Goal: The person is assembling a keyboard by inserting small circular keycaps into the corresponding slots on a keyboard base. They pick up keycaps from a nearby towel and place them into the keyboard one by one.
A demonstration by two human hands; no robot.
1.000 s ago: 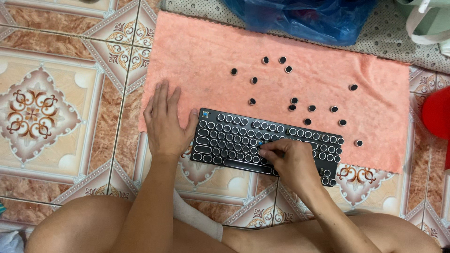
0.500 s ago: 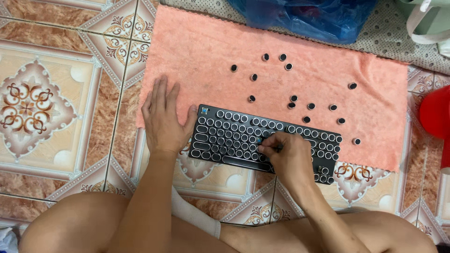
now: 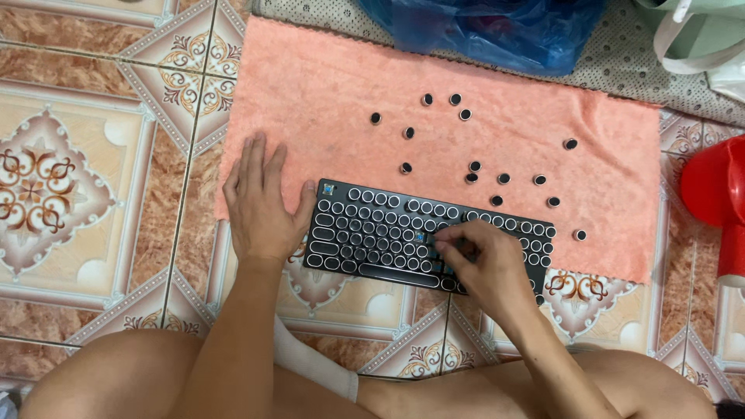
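Note:
A black keyboard (image 3: 372, 229) with round keycaps lies on the near edge of a pink towel (image 3: 326, 85) spread on the tiled floor. Some of its sockets stand bare. My left hand (image 3: 260, 206) rests flat on the towel with fingers apart, its thumb against the keyboard's left end. My right hand (image 3: 485, 260) sits over the keyboard's right half, fingertips pinched on a keycap in the middle rows. Several loose round keycaps (image 3: 476, 166) are scattered on the towel beyond the keyboard.
A blue plastic bag (image 3: 497, 31) lies at the towel's far edge on a grey dotted mat (image 3: 621, 70). A pale green bag (image 3: 698, 31) is at the top right. A red plastic object (image 3: 710, 186) stands at the right edge. My bare legs fill the bottom.
My right hand's fingertips stay at nearly the same spot on the keyboard, shifting only slightly. The left hand has not moved.

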